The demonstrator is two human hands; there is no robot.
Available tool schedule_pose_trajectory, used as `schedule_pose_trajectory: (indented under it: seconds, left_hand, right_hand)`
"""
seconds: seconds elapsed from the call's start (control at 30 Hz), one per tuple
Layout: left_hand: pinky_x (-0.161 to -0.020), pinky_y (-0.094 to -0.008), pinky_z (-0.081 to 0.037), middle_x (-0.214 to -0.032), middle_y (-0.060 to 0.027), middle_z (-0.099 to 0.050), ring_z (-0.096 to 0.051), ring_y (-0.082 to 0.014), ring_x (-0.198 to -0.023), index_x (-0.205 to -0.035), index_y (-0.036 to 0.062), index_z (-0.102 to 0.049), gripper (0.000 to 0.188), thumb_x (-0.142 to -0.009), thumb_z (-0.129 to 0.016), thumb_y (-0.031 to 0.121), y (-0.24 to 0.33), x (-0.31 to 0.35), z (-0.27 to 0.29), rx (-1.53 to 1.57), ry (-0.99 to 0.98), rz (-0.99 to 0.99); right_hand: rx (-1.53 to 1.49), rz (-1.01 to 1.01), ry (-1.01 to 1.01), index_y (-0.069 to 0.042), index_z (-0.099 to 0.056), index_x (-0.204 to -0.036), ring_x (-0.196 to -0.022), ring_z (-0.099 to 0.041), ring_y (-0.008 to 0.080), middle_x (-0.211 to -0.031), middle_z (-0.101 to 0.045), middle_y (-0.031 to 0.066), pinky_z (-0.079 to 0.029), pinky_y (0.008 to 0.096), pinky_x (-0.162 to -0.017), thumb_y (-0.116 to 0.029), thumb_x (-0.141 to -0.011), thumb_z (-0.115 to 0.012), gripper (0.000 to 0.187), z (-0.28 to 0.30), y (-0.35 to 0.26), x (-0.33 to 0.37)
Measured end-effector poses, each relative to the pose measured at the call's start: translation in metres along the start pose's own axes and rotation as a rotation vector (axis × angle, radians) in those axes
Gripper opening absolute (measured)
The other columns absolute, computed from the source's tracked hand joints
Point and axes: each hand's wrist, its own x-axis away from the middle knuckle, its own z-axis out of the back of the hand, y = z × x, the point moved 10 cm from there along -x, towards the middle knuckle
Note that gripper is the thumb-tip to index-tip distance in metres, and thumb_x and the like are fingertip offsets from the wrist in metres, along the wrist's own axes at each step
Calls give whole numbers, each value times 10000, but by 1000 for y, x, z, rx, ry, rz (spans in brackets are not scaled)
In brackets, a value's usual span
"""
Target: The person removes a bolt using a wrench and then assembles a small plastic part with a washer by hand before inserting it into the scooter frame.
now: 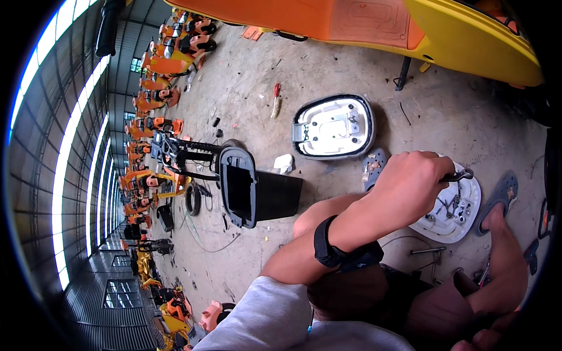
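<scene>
Dusty concrete floor (pixel 246 76); left hand (pixel 410 181) grips a metal tool (pixel 459 175) over a round white plate (pixel 453 213).

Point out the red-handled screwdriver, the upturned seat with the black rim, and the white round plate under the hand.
red-handled screwdriver (pixel 276 91): head view, on its red handle.
upturned seat (pixel 333 126): head view, on its white underside.
white round plate (pixel 453 225): head view, on its bare lower part.

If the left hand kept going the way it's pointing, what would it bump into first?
Probably the white round plate on the floor: the left hand holds a dark metal tool right above it. Depth is hard to judge here.
</scene>
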Motion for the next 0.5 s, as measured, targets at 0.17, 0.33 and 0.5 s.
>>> schedule_pose_trajectory:
  seconds: [0.17, 0.33, 0.5]
  left_hand:
    - [-693, -445, -504, -825, -173, -657, -631, -383, -788, -910, -3, -661, 151, -772, -680, 54, -1, 2, -4, 0, -2, -9]
    - [-722, -470, -493, -837, -201, -650, -617, -410, -809, -888, -13, -648, 134, -772, -673, 50, -1, 2, -9, -55, -51, 33]
    - [-736, -409, -516, -902, -217, -679, -641, -405, -837, -967, -21, -693, 216, -769, -712, 63, 2, 2, 6, 68, 74, -57]
  right_hand:
    - [0, 54, -66, -83, -651, -894, -629, -508, 112, -832, -593, 11, -405, 239, -531, -96, -764, -642, 131, -22, -8, -7]
    - [28, 144, -157, -79, -637, -860, -621, -490, 94, -845, -585, -2, -385, 232, -506, -108, -758, -630, 107, -27, -33, -19]
    - [16, 117, -451, -76, -622, -826, -613, -472, 77, -858, -577, -14, -365, 225, -482, -120, -751, -619, 87, -70, -67, -1]
